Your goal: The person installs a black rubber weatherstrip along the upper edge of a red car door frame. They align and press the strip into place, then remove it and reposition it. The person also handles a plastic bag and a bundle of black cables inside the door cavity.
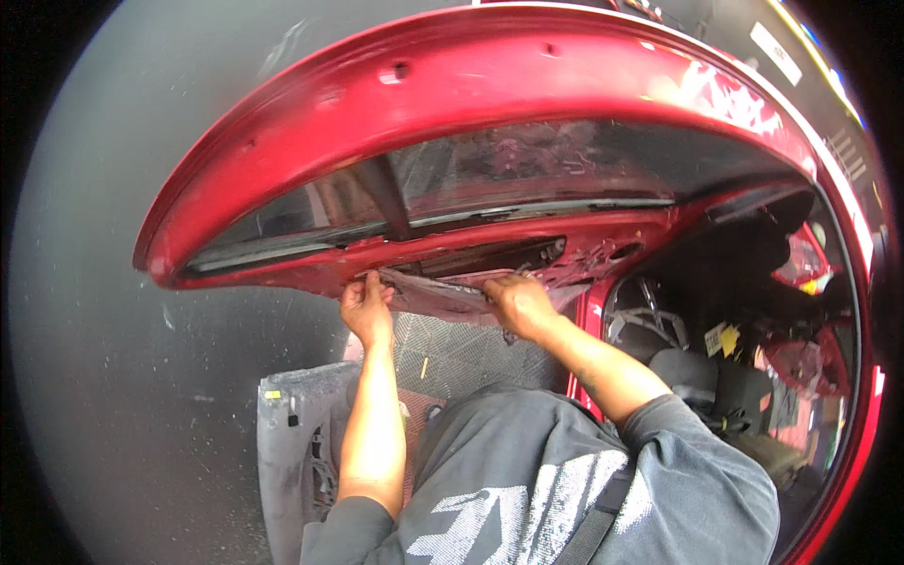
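Observation:
An open red car door (358, 113) stretches across the view in front of me, with its inner trim off and its bare metal showing. A thin, greyish, translucent sheet (438, 297), like a door's plastic liner, hangs along its inner side below a dark opening (499, 259). My left hand (369, 311) pinches the sheet's upper left edge between thumb and fingers. At the sheet's right part, my right hand (521, 303) has its fingers curled over the upper edge. The fingertips of the right hand are partly hidden.
A grey door trim panel (287, 452) stands at the lower left. To the right, the car's interior shows a dark seat (744, 386) behind the red door frame (847, 490). Grey patterned floor tiles (447, 358) lie below the door. A dark wall (122, 282) rises at left.

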{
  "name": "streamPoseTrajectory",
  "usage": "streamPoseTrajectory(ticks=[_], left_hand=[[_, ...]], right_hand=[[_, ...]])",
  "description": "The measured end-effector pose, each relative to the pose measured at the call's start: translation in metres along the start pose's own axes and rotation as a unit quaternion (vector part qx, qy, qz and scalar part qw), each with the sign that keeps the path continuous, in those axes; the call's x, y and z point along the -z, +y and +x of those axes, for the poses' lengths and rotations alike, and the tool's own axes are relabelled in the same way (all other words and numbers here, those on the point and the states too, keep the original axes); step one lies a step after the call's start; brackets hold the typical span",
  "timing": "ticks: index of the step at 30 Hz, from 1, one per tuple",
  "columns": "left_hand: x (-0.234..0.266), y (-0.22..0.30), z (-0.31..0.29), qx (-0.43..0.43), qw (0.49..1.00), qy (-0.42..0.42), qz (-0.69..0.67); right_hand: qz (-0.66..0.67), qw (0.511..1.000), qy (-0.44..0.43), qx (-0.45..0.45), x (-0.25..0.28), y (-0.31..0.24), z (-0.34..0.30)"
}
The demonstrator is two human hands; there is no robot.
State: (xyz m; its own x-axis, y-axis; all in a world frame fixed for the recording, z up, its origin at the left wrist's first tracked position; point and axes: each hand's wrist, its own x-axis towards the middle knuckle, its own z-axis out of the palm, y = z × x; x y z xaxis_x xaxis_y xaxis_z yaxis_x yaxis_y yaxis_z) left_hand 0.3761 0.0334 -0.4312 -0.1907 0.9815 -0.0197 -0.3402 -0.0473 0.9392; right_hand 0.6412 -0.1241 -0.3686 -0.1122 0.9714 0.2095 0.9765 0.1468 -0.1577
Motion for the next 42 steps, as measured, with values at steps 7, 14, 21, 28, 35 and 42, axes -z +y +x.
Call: streamPoseTrajectory(ticks=[7, 14, 21, 28, 35, 42], left_hand=[[-0.005, 0.006, -0.005, -0.002, 0.999, -0.018, 0.036], [-0.018, 0.011, -0.016, 0.068, 0.997, -0.020, 0.014], [-0.048, 0.028, -0.036, 0.061, 0.998, 0.008, -0.034], [-0.064, -0.002, -0.057, -0.129, 0.986, 0.014, 0.107], [-0.139, 0.026, -0.079, -0.203, 0.889, -0.261, 0.318], [-0.142, 0.014, -0.080, -0.186, 0.898, -0.251, 0.310]], right_hand=[[0.241, 0.964, 0.076, -0.085, 0.031, 0.025, -0.006], [0.228, 0.944, 0.213, -0.108, 0.040, 0.019, 0.004], [0.250, 0.890, 0.267, -0.272, 0.027, 0.021, 0.023], [0.348, 0.788, 0.299, -0.409, 0.021, 0.010, 0.042], [0.305, 0.817, 0.252, -0.419, 0.039, 0.030, 0.029], [0.246, 0.848, 0.204, -0.423, -0.035, 0.107, -0.109]])
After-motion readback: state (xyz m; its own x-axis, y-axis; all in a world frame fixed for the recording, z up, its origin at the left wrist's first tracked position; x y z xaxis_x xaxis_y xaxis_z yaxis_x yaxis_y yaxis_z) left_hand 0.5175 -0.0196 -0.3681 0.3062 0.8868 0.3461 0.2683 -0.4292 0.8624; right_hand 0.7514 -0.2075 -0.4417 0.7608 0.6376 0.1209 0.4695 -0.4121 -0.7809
